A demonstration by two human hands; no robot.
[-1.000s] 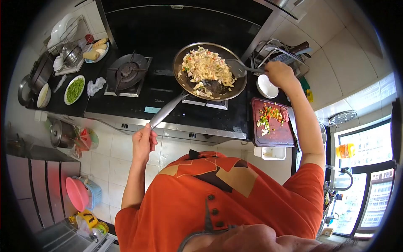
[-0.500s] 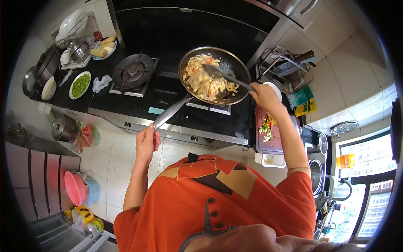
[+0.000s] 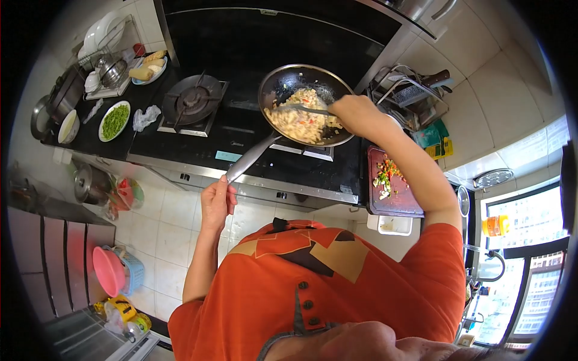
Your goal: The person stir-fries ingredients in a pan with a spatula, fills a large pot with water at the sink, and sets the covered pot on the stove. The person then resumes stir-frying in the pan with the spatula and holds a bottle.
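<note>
My left hand (image 3: 218, 202) is closed round the end of the long metal handle of a wok (image 3: 325, 89), which sits over the right burner. Inside it lies a chopped, pale yellow mixture (image 3: 304, 125) with red and white bits, heaped toward the near side. My right hand (image 3: 360, 115) reaches over the wok's right side, wrapped round the handle of a dark spatula (image 3: 306, 109). The spatula's blade is at the left of the food, partly hidden and blurred.
A red cutting board (image 3: 394, 206) with chopped vegetables lies to the right. Left of the wok is a second burner (image 3: 192, 101). Beyond it stand a plate of chopped greens (image 3: 114, 122) and a plate of yellowish pieces (image 3: 150, 71). A knife rack (image 3: 415, 93) stands at the back right.
My right hand has moved left and up over the wok, and the spatula has swung flatter, toward the left. The food has been pushed off the wok's upper left wall. My left hand keeps its hold.
</note>
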